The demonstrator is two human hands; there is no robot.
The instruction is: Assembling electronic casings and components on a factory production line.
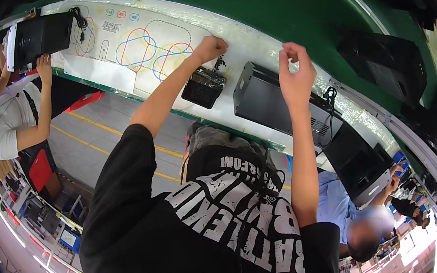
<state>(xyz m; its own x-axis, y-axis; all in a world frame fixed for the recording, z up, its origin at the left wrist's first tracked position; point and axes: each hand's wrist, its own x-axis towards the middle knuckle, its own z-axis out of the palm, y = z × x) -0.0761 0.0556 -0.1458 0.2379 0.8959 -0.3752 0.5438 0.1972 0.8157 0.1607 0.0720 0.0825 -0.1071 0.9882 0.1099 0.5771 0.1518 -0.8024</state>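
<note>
Over the bench, my left hand (209, 49) is closed, its fingertips bunched together; whatever they may hold is too small to make out. Just below those fingertips lies a scatter of small black parts (220, 63), close to an open black tray (199, 95) with clear plastic wrapping at its top. My right hand (298, 74) is raised above a long dark metal case (264, 99) with a vented end. Its thumb and forefinger curl together in a pinch, and anything between them is hidden. The right forearm covers part of the case.
A coiled black cable (330, 97) rests at the case's right end. A white mat (105, 40) with coloured loops covers the bench's left side. Co-workers handle a black case (50, 37) at left and another (357, 159) at right. A black unit (388, 64) stands on the green surface.
</note>
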